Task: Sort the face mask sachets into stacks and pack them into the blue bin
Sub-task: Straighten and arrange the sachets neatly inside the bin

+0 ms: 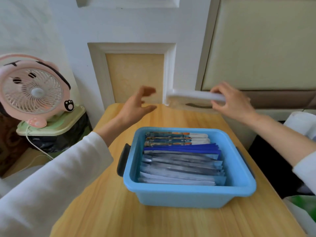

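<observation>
**Blue bin full of sachets, 2 hands raised behind it**

A blue bin [188,194] with dark side handles sits on a light wooden desk [109,211]. It is packed with face mask sachets [181,161] standing on edge in 3 groups. Orange-and-blue ones are at the far side, dark blue ones in the middle and pale silvery-blue ones nearest the viewer.

Beyond the bin, the left hand [136,106] hovers above the desk with fingers spread, holding nothing. The right hand [234,103] grips one end of a flat white object [193,95], held level in the air and too blurred to identify. A pink desk fan [32,91] stands off to the left.
</observation>
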Action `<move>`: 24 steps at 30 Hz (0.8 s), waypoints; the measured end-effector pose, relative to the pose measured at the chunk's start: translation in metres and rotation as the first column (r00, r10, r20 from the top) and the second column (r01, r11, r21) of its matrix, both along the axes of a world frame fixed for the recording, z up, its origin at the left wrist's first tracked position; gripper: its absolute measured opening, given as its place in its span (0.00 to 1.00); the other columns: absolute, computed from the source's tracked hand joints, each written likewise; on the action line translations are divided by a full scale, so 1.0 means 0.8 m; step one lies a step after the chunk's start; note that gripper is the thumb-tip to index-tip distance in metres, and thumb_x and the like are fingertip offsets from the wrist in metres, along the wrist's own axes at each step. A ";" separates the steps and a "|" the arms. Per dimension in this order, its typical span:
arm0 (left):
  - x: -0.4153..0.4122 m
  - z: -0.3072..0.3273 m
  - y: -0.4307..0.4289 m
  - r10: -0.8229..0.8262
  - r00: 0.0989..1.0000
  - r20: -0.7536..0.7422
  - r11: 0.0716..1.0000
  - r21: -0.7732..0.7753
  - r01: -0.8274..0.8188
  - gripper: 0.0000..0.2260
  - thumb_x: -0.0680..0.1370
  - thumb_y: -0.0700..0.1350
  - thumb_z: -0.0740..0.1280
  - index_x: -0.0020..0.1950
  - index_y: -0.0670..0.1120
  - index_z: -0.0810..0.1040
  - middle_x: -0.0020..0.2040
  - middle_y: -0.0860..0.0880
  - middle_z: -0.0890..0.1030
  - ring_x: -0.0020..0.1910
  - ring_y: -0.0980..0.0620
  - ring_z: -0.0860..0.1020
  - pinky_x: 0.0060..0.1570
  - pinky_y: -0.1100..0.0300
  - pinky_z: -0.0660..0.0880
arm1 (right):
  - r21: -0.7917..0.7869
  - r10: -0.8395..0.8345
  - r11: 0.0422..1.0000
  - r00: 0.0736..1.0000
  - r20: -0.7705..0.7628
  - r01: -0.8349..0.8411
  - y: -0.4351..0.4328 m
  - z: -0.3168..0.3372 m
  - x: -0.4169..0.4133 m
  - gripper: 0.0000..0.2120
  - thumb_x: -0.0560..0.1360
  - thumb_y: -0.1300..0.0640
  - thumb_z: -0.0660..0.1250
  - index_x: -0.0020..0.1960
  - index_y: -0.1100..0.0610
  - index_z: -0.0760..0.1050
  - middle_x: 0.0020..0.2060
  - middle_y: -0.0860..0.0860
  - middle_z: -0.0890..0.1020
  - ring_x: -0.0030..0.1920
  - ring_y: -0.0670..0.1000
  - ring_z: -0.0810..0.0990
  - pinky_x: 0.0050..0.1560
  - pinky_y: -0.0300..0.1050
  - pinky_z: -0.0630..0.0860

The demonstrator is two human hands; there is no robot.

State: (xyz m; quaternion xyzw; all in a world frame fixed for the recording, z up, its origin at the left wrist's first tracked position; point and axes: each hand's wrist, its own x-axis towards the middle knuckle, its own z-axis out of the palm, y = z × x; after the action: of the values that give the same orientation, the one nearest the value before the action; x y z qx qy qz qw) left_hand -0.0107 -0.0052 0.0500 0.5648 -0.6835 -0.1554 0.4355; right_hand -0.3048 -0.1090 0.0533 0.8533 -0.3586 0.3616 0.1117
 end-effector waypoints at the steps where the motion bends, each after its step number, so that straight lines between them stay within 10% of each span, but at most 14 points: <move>1: -0.007 0.008 0.005 -0.004 0.997 0.077 1.000 -0.026 0.006 0.28 0.73 0.43 0.71 0.70 0.45 0.64 0.69 0.48 0.69 0.69 0.53 0.67 0.69 0.56 0.64 | 0.007 0.076 0.997 0.997 0.022 -0.076 0.021 0.030 0.002 0.12 0.68 0.56 0.67 0.50 0.60 0.75 0.46 0.55 0.77 0.44 0.56 0.78 0.43 0.47 0.73; 3: -0.025 0.028 0.019 -0.044 0.997 0.066 0.996 -0.070 0.049 0.34 0.71 0.46 0.73 0.72 0.47 0.60 0.69 0.48 0.68 0.67 0.56 0.67 0.67 0.60 0.64 | 0.007 0.210 0.978 0.977 0.030 -0.210 0.069 0.082 0.007 0.16 0.69 0.51 0.64 0.52 0.61 0.77 0.44 0.53 0.76 0.43 0.51 0.75 0.45 0.45 0.71; 8: -0.054 0.082 0.082 -0.099 0.902 -0.420 0.957 -0.288 -0.029 0.07 0.72 0.48 0.70 0.48 0.51 0.76 0.42 0.54 0.80 0.41 0.57 0.78 0.43 0.59 0.77 | 0.180 0.245 0.948 0.962 0.121 -0.264 0.146 0.163 -0.002 0.14 0.73 0.52 0.69 0.58 0.52 0.78 0.41 0.44 0.74 0.37 0.39 0.70 0.41 0.26 0.65; 13: -0.050 0.067 0.105 0.094 0.708 -0.700 0.995 0.075 -0.059 0.06 0.77 0.44 0.67 0.41 0.44 0.76 0.32 0.49 0.81 0.30 0.53 0.79 0.33 0.59 0.77 | 0.633 0.010 0.743 0.949 0.315 -0.218 0.122 0.137 -0.024 0.13 0.74 0.57 0.69 0.57 0.55 0.77 0.50 0.53 0.80 0.43 0.44 0.77 0.42 0.35 0.72; 16: -0.046 0.019 0.107 0.278 0.728 -0.626 0.942 0.327 -0.078 0.05 0.78 0.43 0.65 0.44 0.42 0.77 0.43 0.41 0.81 0.41 0.44 0.81 0.47 0.49 0.79 | 0.796 -0.225 0.557 0.880 0.418 -0.236 0.110 0.054 -0.026 0.17 0.73 0.64 0.69 0.62 0.59 0.75 0.52 0.57 0.81 0.43 0.51 0.79 0.40 0.43 0.74; 20: -0.043 -0.029 0.110 0.328 0.922 -0.206 0.940 0.167 -0.297 0.13 0.79 0.49 0.61 0.57 0.45 0.78 0.50 0.46 0.81 0.51 0.47 0.79 0.42 0.58 0.73 | 0.725 -0.404 0.668 0.736 0.543 -0.168 0.118 -0.032 -0.018 0.14 0.72 0.58 0.72 0.56 0.59 0.78 0.51 0.55 0.82 0.51 0.55 0.80 0.54 0.48 0.76; 24: -0.037 -0.037 0.108 0.323 0.941 -0.100 0.921 0.261 -0.288 0.17 0.79 0.52 0.60 0.65 0.45 0.73 0.56 0.46 0.80 0.55 0.46 0.77 0.54 0.50 0.74 | 0.730 -0.388 0.679 0.807 0.445 -0.076 0.129 -0.052 -0.014 0.14 0.76 0.55 0.67 0.59 0.59 0.77 0.54 0.52 0.80 0.52 0.51 0.77 0.50 0.41 0.68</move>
State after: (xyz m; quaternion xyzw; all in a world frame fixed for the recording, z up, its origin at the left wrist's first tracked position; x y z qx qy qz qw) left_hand -0.0404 0.0813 0.0205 0.7011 -0.5302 -0.2072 0.4294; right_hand -0.3160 -0.0060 0.0117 0.6432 -0.5620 0.4172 -0.3105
